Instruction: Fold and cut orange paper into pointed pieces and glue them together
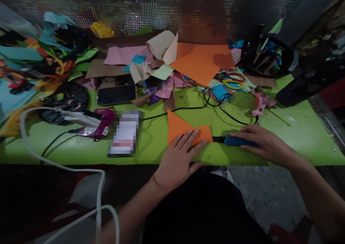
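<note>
My left hand [180,157] lies flat with fingers spread on a small orange paper piece [179,126] near the front edge of the green table [296,129]. My right hand [260,143] rests on a blue-handled cutter [234,140] lying on the table to the right of the paper, fingers curled over its handle. The cutter's dark tip points toward the paper.
A pink glue gun [260,103] with a black cord lies behind my right hand. Further back are a large orange sheet [203,62], red and yellow scissors [234,81], a dark phone [116,94], paper scraps and a black holder [265,57]. A white cable [67,168] loops at the left.
</note>
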`<state>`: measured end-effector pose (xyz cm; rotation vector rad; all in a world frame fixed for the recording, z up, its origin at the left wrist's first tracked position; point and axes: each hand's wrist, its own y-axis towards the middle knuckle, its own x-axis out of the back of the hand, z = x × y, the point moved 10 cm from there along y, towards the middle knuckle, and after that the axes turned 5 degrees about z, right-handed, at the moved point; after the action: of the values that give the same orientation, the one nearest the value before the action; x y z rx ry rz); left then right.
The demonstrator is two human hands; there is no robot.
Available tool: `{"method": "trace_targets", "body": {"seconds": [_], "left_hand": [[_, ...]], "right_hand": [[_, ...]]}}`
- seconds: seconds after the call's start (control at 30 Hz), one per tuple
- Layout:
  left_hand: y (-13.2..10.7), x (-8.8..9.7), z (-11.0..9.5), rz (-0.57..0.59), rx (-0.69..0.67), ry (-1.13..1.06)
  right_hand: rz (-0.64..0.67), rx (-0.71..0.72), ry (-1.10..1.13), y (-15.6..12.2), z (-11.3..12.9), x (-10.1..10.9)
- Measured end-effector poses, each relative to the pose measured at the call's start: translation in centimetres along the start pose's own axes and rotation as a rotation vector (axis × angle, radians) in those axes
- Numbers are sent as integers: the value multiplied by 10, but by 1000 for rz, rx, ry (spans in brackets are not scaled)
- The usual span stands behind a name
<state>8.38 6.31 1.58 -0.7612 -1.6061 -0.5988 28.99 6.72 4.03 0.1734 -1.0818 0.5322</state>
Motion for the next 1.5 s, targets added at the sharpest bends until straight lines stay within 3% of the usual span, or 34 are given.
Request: {"method": "trace_targets", "body": {"seconds": [0.53, 1.5], "left_hand": [[0, 2, -1, -4, -2, 2], [-1, 7, 3, -8, 7, -84]], "right_hand": [[-13, -35, -9, -14, 7, -9], [-197, -81, -243, -18, 60, -26]]}}
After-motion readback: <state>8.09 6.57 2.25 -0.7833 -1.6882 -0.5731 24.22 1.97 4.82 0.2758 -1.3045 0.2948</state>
